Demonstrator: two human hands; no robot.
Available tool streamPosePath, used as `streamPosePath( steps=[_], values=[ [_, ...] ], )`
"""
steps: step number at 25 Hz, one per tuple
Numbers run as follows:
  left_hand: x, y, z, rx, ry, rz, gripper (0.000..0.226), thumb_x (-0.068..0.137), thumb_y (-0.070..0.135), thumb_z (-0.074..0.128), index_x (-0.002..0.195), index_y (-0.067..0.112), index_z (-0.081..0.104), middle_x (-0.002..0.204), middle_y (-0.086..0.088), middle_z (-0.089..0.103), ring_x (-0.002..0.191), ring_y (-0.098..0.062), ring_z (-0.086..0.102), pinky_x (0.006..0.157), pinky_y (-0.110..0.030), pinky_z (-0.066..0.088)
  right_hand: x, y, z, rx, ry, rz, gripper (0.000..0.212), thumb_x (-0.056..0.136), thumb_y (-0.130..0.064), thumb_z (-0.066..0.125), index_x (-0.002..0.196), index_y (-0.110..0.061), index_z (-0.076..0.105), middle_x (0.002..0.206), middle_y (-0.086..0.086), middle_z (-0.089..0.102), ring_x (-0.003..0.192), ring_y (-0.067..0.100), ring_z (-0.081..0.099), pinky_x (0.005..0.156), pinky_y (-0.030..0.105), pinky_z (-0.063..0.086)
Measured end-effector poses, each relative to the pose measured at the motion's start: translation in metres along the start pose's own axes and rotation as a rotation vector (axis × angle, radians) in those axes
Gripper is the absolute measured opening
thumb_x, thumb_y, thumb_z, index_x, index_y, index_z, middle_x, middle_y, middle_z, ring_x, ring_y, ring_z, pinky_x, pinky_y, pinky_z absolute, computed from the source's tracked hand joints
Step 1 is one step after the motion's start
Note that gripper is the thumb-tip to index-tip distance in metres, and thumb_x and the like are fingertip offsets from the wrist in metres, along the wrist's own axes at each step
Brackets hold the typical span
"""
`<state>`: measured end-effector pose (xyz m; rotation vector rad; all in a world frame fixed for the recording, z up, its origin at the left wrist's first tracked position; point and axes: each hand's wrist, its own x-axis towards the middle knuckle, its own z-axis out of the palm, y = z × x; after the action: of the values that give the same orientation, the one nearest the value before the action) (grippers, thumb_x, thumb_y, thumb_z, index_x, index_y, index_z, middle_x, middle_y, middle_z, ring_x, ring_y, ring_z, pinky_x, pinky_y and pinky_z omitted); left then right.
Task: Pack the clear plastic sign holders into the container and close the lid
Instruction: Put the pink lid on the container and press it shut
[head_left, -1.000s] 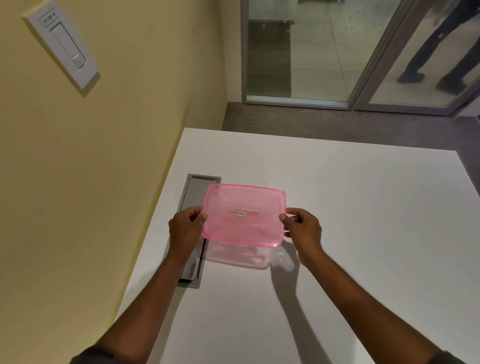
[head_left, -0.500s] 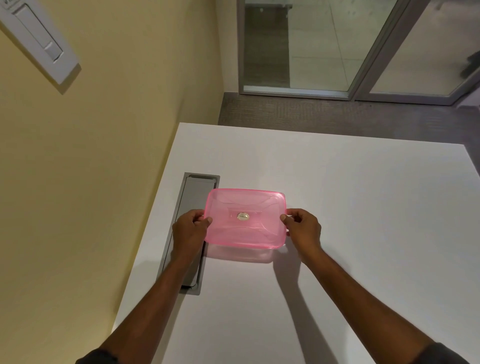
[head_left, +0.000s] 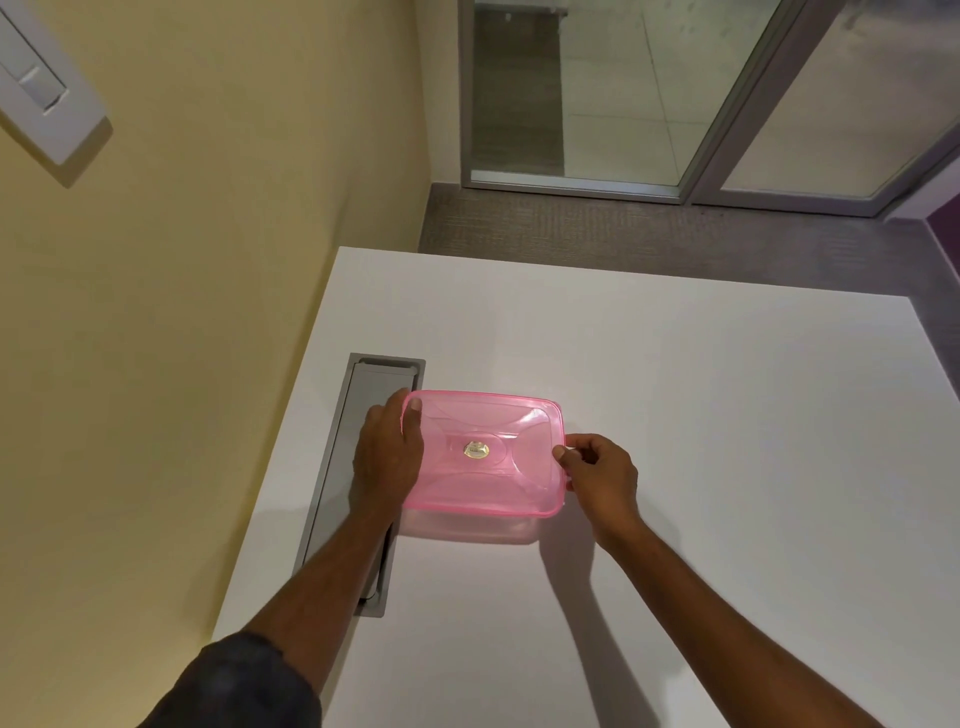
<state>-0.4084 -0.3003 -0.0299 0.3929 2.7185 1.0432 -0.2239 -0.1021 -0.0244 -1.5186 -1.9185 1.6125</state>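
- Pink lid (head_left: 483, 454) sits on the container (head_left: 470, 530) on the bench (head_left: 675, 415); sign holders presumably inside (can't really see them).
- Left hand (head_left: 387, 457) and right hand (head_left: 602, 475) clamped on lid edges; sealing probably left.

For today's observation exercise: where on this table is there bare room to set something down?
Bare: the white table right of the right hand, and beyond the pink lid. Crowded: the left edge, where the left hand overlaps the grey hatch.

Translucent pink lid (head_left: 483, 452), white table (head_left: 675, 415), yellow wall (head_left: 208, 312), grey floor (head_left: 649, 239).
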Motion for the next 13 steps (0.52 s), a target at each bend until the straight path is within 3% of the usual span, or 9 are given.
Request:
streamPosePath(
  steps=[5,13],
  values=[
    [0.009,-0.007,0.006,0.074,0.025,0.027,0.037,0.113,0.048,0.030,0.129,0.028,0.057,0.108,-0.007,0.061,0.094,-0.035,0.065,0.075,-0.039,0.048,0.004,0.004,0.001,0.004,0.004,-0.004,0.007,0.091,-0.019,0.079,0.093,-0.025,0.078,0.092,-0.005,0.080,0.088,0.021,0.077,0.086,0.052,0.066],
    [0.016,-0.012,0.012,0.116,-0.012,0.032,0.036,0.112,0.045,0.031,0.134,0.031,0.056,0.112,-0.011,0.067,0.098,-0.038,0.067,0.076,-0.041,0.049,0.013,0.004,0.002,0.006,-0.001,0.066,0.011,0.090,-0.019,0.079,0.098,-0.025,0.074,0.097,0.000,0.078,0.090,0.025,0.077,0.083,0.053,0.067]
  ],
)
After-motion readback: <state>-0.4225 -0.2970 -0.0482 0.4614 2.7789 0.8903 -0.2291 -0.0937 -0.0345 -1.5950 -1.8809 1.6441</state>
